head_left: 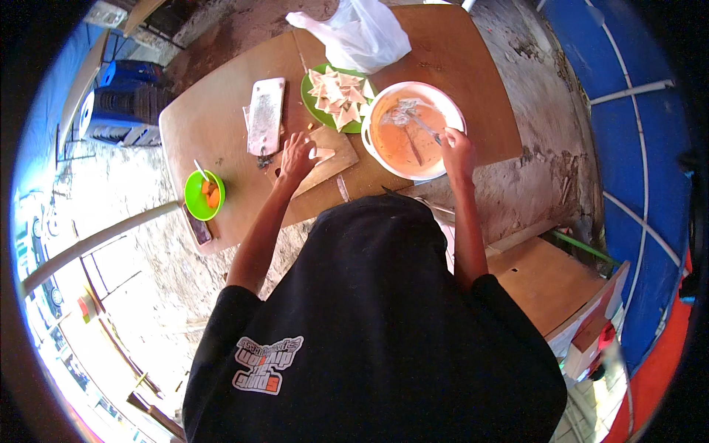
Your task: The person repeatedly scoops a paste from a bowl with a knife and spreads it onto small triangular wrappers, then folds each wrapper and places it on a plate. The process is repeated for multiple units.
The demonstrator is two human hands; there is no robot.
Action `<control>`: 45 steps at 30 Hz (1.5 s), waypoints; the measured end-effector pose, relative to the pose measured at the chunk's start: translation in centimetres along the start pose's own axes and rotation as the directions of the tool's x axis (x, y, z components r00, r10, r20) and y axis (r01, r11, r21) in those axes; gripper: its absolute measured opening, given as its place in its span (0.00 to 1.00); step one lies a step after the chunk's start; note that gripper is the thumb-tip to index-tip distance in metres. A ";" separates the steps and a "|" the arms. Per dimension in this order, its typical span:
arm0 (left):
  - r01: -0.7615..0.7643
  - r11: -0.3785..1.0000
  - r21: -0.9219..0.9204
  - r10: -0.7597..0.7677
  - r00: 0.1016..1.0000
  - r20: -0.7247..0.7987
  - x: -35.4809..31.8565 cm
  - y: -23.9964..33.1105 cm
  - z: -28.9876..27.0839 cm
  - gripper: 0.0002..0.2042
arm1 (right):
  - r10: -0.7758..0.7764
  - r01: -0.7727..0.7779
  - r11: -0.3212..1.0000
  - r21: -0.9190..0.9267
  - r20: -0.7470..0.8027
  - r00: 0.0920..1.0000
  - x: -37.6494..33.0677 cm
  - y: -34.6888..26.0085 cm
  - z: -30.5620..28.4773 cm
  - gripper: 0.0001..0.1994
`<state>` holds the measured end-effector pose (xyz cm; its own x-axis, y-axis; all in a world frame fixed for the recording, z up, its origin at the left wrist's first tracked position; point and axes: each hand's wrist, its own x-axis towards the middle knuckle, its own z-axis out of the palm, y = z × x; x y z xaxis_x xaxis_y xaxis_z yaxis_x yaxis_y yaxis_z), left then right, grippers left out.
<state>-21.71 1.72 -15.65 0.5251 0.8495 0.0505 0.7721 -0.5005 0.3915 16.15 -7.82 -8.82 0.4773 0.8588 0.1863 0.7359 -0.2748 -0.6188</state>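
My right hand [458, 153] is closed on the handle of a long-handled metal utensil [426, 125] at the right rim of a white bowl [371, 145]. The utensil's head lies in the orange batter [391, 144]; its exact kind is hard to make out. My left hand [297, 158] hovers over or rests on a wooden cutting board [336, 143], its fingers spread. A pale cut piece [323, 154] lies on the board right by its thumb. Just behind the board, a green plate [309, 100] carries a heap of pale triangular pieces [341, 94].
On the brown table [221, 111] are a white rectangular grater-like board [266, 114], a white plastic bag [358, 37] at the back, a green bowl [193, 198] with orange chunks and a spoon, and a dark phone [198, 227]. Stacked blue chairs [129, 107] stand at far left.
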 end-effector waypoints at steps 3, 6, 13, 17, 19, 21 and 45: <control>0.077 0.996 -0.053 -0.074 0.996 0.055 0.2 0.6 -0.7 0.12 | 0.010 0.021 0.979 -0.203 0.149 0.989 1.0 1.3 1.3 0.17; 0.294 0.901 -0.321 -0.298 0.954 0.038 0.7 2.3 -1.5 0.09 | 0.089 -0.005 0.970 -0.244 0.334 0.938 1.4 1.8 2.1 0.16; 0.327 0.034 -0.944 -0.359 0.886 0.294 4.3 9.2 -2.2 0.12 | 0.174 -0.122 0.979 -0.161 0.366 0.914 1.8 2.8 3.3 0.12; 0.334 -0.124 -0.935 -0.331 0.874 0.356 6.4 12.1 0.3 0.11 | 0.130 -0.134 0.991 -0.011 0.333 0.934 1.5 3.2 3.8 0.12; 0.342 -0.155 -0.927 -0.346 0.860 0.375 6.5 12.2 1.3 0.10 | 0.106 -0.131 0.990 0.052 0.340 0.934 1.4 3.2 3.6 0.12; 0.368 -0.183 -0.912 -0.390 0.824 0.411 6.5 12.0 1.9 0.09 | 0.109 -0.156 0.982 0.105 0.362 0.926 1.5 3.2 3.3 0.13; 0.371 -0.379 -0.848 -0.219 0.854 0.472 8.7 17.5 -5.0 0.18 | -0.056 -0.286 0.757 0.588 0.495 0.867 -1.2 -3.5 -8.3 0.14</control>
<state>-5.45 1.16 -3.82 0.4483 0.7567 -0.4759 -0.4014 0.6461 0.6491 16.99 -11.42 -0.55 0.1348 0.9742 -0.1810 0.1381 -0.1994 -0.9701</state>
